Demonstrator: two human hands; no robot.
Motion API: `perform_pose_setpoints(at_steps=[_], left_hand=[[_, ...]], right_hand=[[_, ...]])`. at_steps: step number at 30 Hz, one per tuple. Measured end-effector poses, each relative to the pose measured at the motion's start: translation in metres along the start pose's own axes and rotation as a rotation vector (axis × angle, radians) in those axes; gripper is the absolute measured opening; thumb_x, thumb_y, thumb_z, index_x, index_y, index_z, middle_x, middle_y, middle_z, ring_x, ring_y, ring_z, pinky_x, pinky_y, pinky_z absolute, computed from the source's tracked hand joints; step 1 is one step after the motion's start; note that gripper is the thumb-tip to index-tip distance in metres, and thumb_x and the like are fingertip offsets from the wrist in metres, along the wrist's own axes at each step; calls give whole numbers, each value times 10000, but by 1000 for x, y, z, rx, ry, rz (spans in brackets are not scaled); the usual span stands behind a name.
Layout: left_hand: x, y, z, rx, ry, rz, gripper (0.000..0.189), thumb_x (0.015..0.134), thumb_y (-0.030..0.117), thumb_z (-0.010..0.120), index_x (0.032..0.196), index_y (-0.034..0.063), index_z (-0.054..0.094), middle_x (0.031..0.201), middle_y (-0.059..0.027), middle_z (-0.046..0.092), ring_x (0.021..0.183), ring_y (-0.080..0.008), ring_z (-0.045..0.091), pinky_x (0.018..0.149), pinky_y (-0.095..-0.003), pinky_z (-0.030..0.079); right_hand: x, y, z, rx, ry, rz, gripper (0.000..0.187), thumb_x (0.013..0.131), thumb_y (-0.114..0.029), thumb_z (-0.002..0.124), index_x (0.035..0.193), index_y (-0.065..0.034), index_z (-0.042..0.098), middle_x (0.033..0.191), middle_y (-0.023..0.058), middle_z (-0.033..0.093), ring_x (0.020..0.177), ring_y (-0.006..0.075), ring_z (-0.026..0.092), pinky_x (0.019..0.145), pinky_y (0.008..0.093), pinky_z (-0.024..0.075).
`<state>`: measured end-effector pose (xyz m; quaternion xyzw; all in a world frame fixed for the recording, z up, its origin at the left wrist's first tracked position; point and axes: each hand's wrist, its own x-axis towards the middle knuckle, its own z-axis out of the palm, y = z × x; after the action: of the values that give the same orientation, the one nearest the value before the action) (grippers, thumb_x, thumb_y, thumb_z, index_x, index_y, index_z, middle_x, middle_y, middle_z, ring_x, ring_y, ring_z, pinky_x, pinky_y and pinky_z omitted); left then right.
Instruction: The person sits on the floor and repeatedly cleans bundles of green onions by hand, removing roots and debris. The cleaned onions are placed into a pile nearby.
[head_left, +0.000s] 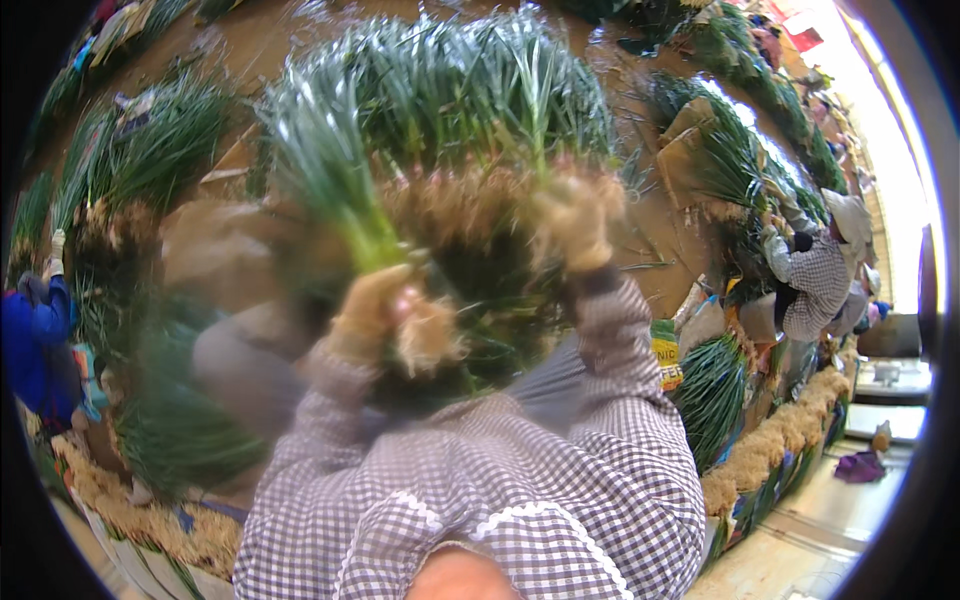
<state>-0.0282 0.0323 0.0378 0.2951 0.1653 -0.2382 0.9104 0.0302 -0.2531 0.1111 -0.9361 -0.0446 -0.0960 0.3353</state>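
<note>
My left hand (371, 304), in a tan glove, is closed around a bunch of green onions (367, 232). The leaves point up and away from me, and the pale bulbs and stringy roots hang out below my fingers. My right hand (589, 229), gloved and blurred, reaches to the right end of a large heap of green onions (457, 97); whether its fingers hold any stalk cannot be told. The heap lies before me with its leaves away from me and its brown roots towards me. Dark, loose green leaves lie between my arms.
More green onions lie in piles at the left (161, 142) and lower right (712, 390). A person in blue (37, 337) works at the far left, and a person in a checked top (814, 277) at the right. Wet brown floor (645, 217) shows between piles. Root-lined bundles (780, 420) stand behind me.
</note>
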Motion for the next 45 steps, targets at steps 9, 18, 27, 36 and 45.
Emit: perform_pose_setpoints(at_steps=[9, 18, 27, 36, 45], left_hand=[[-10, -27, -18, 0, -57, -48, 299, 794, 20, 596, 1089, -4, 550, 1023, -142, 612, 894, -222, 594, 785, -342, 514], [-38, -19, -21, 61, -10, -35, 322, 792, 74, 618, 1098, 7, 547, 1036, -115, 606, 888, -198, 590, 740, -319, 517], [-42, -30, -39, -109, -168, 15, 303, 803, 152, 651, 1067, 24, 574, 1085, -121, 584, 838, -177, 600, 724, -309, 556], [-32, -38, -75, -310, -281, 36, 336, 840, 80, 577, 1155, -15, 512, 1036, -118, 551, 804, -165, 543, 724, -309, 511], [-64, -14, -24, -233, -136, 91, 358, 829, 129, 626, 1147, -2, 525, 968, -115, 598, 795, -187, 623, 678, -281, 558]], right_hand=[[-86, -45, 126, 1017, -224, 841, 307, 898, -310, 550, 1080, -64, 576, 947, 92, 622, 700, 142, 543, 596, 269, 483], [-42, -64, 159, -792, -538, -237, 285, 839, -279, 619, 1053, -91, 617, 979, 110, 588, 926, 194, 558, 784, 264, 496], [-55, -22, 175, 1600, -645, 803, 343, 874, -388, 590, 1136, -168, 566, 1133, 91, 512, 1038, 198, 472, 934, 379, 414], [-50, -56, 203, 2059, -475, 658, 143, 862, -250, 633, 957, -158, 581, 687, -73, 495, 489, 45, 403, 411, 209, 319], [-32, -76, 196, 1392, -260, 720, 78, 884, -100, 548, 962, -96, 547, 726, -13, 531, 609, 112, 526, 484, 257, 435]])
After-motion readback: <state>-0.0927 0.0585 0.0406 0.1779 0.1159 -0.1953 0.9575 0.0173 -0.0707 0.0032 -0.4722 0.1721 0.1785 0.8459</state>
